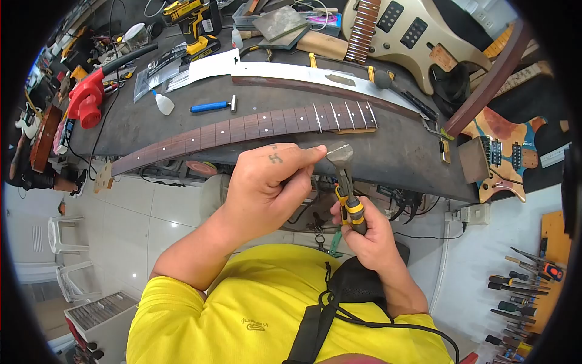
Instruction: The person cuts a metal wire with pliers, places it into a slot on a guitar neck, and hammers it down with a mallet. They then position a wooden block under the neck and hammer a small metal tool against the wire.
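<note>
In my right hand (371, 233) are wide-jawed pliers (343, 176) with yellow-and-black handles, held jaws up in front of the bench edge. My left hand (270, 182) is closed, its fingertips pinched right beside the pliers' jaws. A thin bright strip runs along the top of the jaws; what my left fingers hold is too small to name. Just beyond both hands lies a guitar neck (212, 134) with a dark slotted fretboard and pale dot inlays. Several shiny frets (339, 116) sit across its right end.
A small blue-handled hammer (212, 107) and a white glue bottle (163, 103) lie behind the neck on the dark bench (418, 164). Farther back are a long metal-topped beam (291, 76), a yellow drill (193, 30) and a gold guitar body (418, 36). A red blower (88, 100) stands left.
</note>
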`<state>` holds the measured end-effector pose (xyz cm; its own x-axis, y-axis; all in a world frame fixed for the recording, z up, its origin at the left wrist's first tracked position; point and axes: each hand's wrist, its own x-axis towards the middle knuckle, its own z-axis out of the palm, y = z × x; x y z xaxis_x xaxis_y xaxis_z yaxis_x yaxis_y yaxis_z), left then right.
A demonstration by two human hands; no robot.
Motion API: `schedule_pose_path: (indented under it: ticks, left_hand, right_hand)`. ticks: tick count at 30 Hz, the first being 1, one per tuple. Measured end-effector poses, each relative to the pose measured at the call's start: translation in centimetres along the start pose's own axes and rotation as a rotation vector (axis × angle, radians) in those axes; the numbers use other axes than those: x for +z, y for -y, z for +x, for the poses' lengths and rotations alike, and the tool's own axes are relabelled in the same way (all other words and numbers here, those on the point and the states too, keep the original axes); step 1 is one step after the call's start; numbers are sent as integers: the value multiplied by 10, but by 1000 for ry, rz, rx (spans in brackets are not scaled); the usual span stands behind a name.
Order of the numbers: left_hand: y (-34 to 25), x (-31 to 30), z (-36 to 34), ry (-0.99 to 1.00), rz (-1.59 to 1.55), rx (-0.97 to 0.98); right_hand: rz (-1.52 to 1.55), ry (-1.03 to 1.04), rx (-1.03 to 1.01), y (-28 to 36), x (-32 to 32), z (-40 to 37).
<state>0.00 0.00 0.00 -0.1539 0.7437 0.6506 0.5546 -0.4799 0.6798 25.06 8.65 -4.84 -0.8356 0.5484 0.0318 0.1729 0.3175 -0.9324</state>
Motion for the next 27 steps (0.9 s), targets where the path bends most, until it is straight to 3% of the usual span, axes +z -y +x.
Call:
schedule_pose_path:
  ticks: [3, 5, 6, 8, 9, 11, 13, 15, 16, 19, 27]
  left_hand:
    - [-3, 5, -1, -25, -23, -7]
    - [-9, 4, 0, -23, -66, -130]
    - [-10, 1, -1, -23, -66, -130]
    - [-8, -8, -2, 55, -521, -453]
    - [-3, -5, -1, 55, -520, -451]
    - [15, 4, 4, -27, -1057, -452]
    - [20, 14, 8, 64, -1126, -478]
    - [26, 25, 6, 340, -1392, -370]
    - [25, 24, 7, 424, -1465, -448]
    - [18, 24, 14, 441, -1517, -537]
    - [20, 33, 4, 422, -1552, -506]
  right_hand:
    - [57, -8, 49, 2, 1, -2]
    - [227, -210, 51, 9, 12, 2]
    - [227, -210, 51, 12, 13, 4]
    - [295, -238, 59, 17, 12, 10]
    - [295, -239, 57, 16, 9, 11]
    - [316, 21, 83, 12, 4, 12]
    - [435, 82, 95, 8, 9, 12]
    - [553, 139, 117, 9, 12, 13]
    - [531, 122, 110, 12, 13, 13]
    - [503, 88, 83, 12, 13, 13]
    - [480, 86, 91, 11, 13, 11]
